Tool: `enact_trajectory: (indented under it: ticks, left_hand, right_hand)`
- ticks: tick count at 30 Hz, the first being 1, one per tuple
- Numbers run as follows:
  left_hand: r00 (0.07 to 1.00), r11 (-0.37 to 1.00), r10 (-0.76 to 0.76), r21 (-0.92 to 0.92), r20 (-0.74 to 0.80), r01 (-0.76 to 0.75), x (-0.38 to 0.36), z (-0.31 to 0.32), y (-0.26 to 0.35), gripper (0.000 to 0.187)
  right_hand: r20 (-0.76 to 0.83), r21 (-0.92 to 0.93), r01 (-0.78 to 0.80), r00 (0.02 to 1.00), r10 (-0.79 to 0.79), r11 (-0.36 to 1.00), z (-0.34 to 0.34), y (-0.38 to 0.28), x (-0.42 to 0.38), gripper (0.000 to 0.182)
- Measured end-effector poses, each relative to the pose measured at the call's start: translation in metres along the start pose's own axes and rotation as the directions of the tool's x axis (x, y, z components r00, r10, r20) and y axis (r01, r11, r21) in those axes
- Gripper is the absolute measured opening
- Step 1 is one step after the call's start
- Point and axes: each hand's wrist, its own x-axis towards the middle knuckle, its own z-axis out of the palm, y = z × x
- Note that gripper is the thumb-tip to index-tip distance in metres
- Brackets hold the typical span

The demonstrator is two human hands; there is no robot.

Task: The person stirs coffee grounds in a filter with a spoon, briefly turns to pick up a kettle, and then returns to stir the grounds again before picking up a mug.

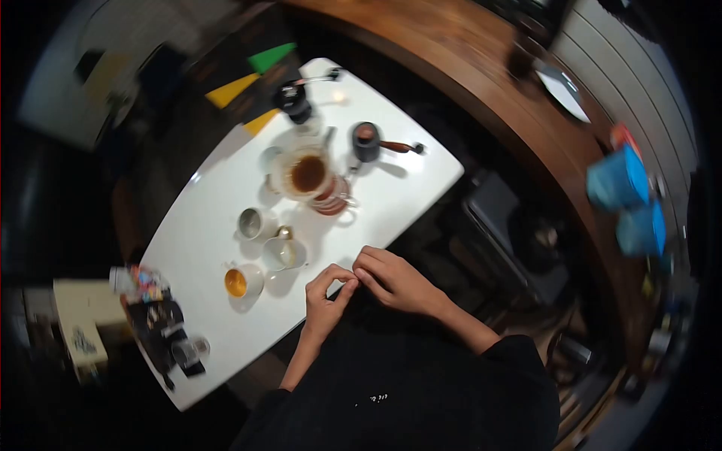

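My left hand point(325, 302) and my right hand point(397, 282) meet at the near edge of the white table point(406, 203), thumbs and fingers curled together. Whatever is pinched between them, if anything, is too small to make out. Closest to them stands a clear glass cup point(284, 254). Beside it are a whitish cup point(256, 224) and a white cup with an orange inside point(239, 283). Farther back, a pour-over dripper point(287, 167) holds brown coffee, above a glass server point(332, 201) with reddish-brown liquid.
A dark round vessel point(366, 144) with a brown handle and a black hand grinder point(295, 104) stand at the table's far end. On the left corner lie a dark tray point(158, 319) and a small glass point(188, 351). A curved wooden counter point(451, 71) runs behind.
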Motion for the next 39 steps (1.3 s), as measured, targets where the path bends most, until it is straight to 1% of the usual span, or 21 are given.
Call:
enact_trajectory:
  ticks: [1, 3, 4, 5, 10, 13, 14, 15, 16, 17, 22, 24, 25, 26, 29, 31, 33, 34, 35, 37, 39]
  left_hand:
    - [0.998, 0.999, -0.015, -0.052, 0.063, 0.018, -0.001, 0.005, -0.002, 0.012]
    - [0.982, 0.998, -0.014, -0.050, 0.187, 0.024, 0.001, 0.015, 0.007, 0.012]
    - [0.969, 0.998, 0.041, -0.059, 0.242, -0.028, 0.002, 0.023, 0.012, 0.009]
    - [0.951, 0.994, 0.100, -0.072, 0.291, -0.083, 0.004, 0.032, 0.017, 0.006]
    - [0.857, 0.986, 0.162, -0.121, 0.489, -0.117, -0.002, 0.081, 0.031, 0.007]
    - [0.771, 0.979, 0.199, -0.156, 0.605, -0.130, -0.008, 0.117, 0.039, 0.007]
    - [0.749, 0.977, 0.209, -0.170, 0.629, -0.130, -0.012, 0.130, 0.040, 0.007]
    - [0.727, 0.975, 0.215, -0.184, 0.652, -0.124, -0.018, 0.144, 0.042, 0.007]
    - [0.699, 0.977, 0.210, -0.161, 0.684, -0.137, -0.021, 0.159, 0.045, 0.007]
    - [0.687, 0.975, 0.216, -0.185, 0.694, -0.119, -0.027, 0.176, 0.049, 0.006]
    - [0.553, 0.962, 0.238, -0.271, 0.798, -0.022, -0.061, 0.247, 0.067, 0.007]
    - [0.526, 0.954, 0.270, -0.296, 0.807, -0.035, -0.074, 0.270, 0.071, 0.005]
    - [0.516, 0.948, 0.294, -0.314, 0.804, -0.051, -0.079, 0.280, 0.074, 0.004]
    - [0.482, 0.940, 0.336, -0.320, 0.810, -0.117, -0.083, 0.288, 0.078, 0.004]
    - [0.459, 0.942, 0.328, -0.325, 0.826, -0.088, -0.102, 0.300, 0.085, 0.004]
    - [0.435, 0.941, 0.328, -0.328, 0.838, -0.077, -0.112, 0.303, 0.085, 0.004]
    - [0.428, 0.952, 0.295, -0.300, 0.854, -0.058, -0.119, 0.307, 0.083, 0.004]
    - [0.426, 0.953, 0.283, -0.301, 0.859, -0.025, -0.122, 0.308, 0.081, 0.004]
    - [0.417, 0.952, 0.285, -0.304, 0.863, -0.022, -0.123, 0.310, 0.079, 0.004]
    - [0.417, 0.958, 0.281, -0.279, 0.865, -0.067, -0.125, 0.310, 0.076, 0.004]
    - [0.423, 0.960, 0.272, -0.276, 0.865, -0.052, -0.127, 0.311, 0.078, 0.004]
  right_hand:
    - [-0.060, -0.017, -0.042, 0.997, 0.041, 0.999, 0.001, -0.004, -0.015, 0.011]
    - [-0.219, -0.187, -0.042, 0.976, -0.001, 0.981, 0.005, -0.010, -0.041, 0.009]
    - [-0.242, -0.168, -0.104, 0.968, 0.061, 0.980, -0.001, -0.020, -0.055, 0.009]
    - [-0.280, -0.167, -0.125, 0.957, 0.074, 0.978, -0.004, -0.024, -0.068, 0.009]
    - [-0.505, -0.060, -0.286, 0.835, 0.218, 0.956, -0.009, -0.030, -0.135, 0.012]
    - [-0.595, 0.041, -0.353, 0.743, 0.306, 0.935, -0.012, -0.034, -0.181, 0.012]
    - [-0.610, 0.097, -0.372, 0.710, 0.350, 0.923, -0.014, -0.036, -0.199, 0.014]
    - [-0.637, 0.105, -0.392, 0.679, 0.365, 0.914, -0.017, -0.039, -0.216, 0.014]
    - [-0.668, 0.078, -0.400, 0.659, 0.346, 0.913, -0.020, -0.044, -0.233, 0.014]
    - [-0.693, 0.051, -0.408, 0.642, 0.326, 0.911, -0.024, -0.048, -0.250, 0.014]
    - [-0.789, 0.077, -0.456, 0.516, 0.334, 0.887, -0.037, -0.073, -0.322, 0.013]
    - [-0.813, 0.105, -0.459, 0.472, 0.342, 0.882, -0.037, -0.076, -0.348, 0.013]
    - [-0.831, 0.099, -0.448, 0.454, 0.322, 0.888, -0.037, -0.078, -0.360, 0.013]
    - [-0.848, 0.096, -0.435, 0.435, 0.302, 0.895, -0.036, -0.079, -0.370, 0.014]
    - [-0.869, 0.093, -0.458, 0.395, 0.296, 0.884, -0.031, -0.085, -0.395, 0.014]
    - [-0.863, 0.106, -0.498, 0.383, 0.328, 0.861, -0.030, -0.087, -0.417, 0.011]
    - [-0.966, 0.088, -0.627, 0.135, 0.220, 0.774, -0.031, -0.071, -0.457, 0.015]
    - [-0.964, 0.242, -0.733, -0.107, 0.244, 0.636, -0.034, -0.064, -0.482, 0.019]
    - [-0.913, 0.408, -0.775, -0.343, 0.221, 0.482, -0.039, -0.056, -0.509, 0.025]
    - [-0.867, 0.467, -0.807, -0.499, 0.006, 0.360, -0.048, -0.036, -0.565, 0.037]
    - [-0.817, 0.553, -0.805, -0.575, -0.053, 0.214, -0.058, -0.028, -0.603, 0.042]
